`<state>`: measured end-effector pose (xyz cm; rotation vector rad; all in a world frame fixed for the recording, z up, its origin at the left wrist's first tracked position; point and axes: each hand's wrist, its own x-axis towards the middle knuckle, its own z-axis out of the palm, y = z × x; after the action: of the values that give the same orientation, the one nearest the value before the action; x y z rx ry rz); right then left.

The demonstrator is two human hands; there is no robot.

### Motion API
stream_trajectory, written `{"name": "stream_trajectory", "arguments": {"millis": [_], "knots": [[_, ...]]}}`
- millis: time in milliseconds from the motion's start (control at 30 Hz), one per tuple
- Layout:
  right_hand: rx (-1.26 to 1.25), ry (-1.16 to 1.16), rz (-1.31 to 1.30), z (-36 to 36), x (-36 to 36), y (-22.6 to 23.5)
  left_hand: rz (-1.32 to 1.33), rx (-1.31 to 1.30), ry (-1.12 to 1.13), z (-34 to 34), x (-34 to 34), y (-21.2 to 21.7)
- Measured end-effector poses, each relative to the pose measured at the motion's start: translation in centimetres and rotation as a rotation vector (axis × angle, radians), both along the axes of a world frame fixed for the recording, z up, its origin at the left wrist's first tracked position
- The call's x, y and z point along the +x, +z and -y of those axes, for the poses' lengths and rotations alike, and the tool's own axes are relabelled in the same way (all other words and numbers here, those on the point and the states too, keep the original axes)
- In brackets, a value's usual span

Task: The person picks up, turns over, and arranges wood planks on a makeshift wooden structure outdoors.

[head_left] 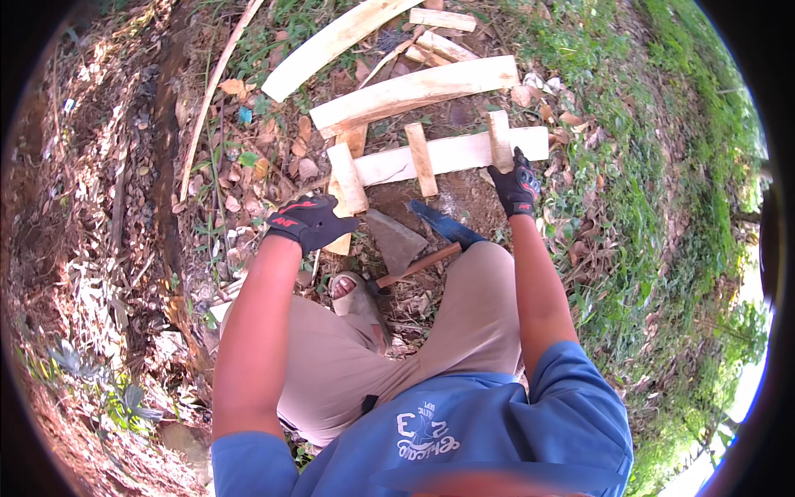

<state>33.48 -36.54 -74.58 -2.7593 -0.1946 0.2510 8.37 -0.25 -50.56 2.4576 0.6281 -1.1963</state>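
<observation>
Outdoors, on bare dirt ground (464,195) with dry leaves and grass all around. A wooden frame (439,156) of pale planks lying flat on the dirt. Left hand (310,222), gloved, closed on the frame's near left slat. Right hand (517,187), gloved, gripping the frame's right slat. Hatchet (431,240) lying just below the frame, near the knees.
</observation>
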Motion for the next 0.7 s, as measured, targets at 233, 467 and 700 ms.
{"name": "stream_trajectory", "arguments": {"millis": [233,467,700], "knots": [[0.012,0.003,0.0,-0.1,-1.1,-0.4,-0.105,-0.025,-0.029,-0.9,-2.3,0.9],[0.023,0.005,-0.034,0.1,-0.7,-1.2,-0.029,-0.055,0.023,-1.2,-4.0,1.5],[0.004,0.061,0.021,0.6,-0.9,-1.4,-0.079,-0.037,0.025,-0.6,-3.5,2.2]]}}
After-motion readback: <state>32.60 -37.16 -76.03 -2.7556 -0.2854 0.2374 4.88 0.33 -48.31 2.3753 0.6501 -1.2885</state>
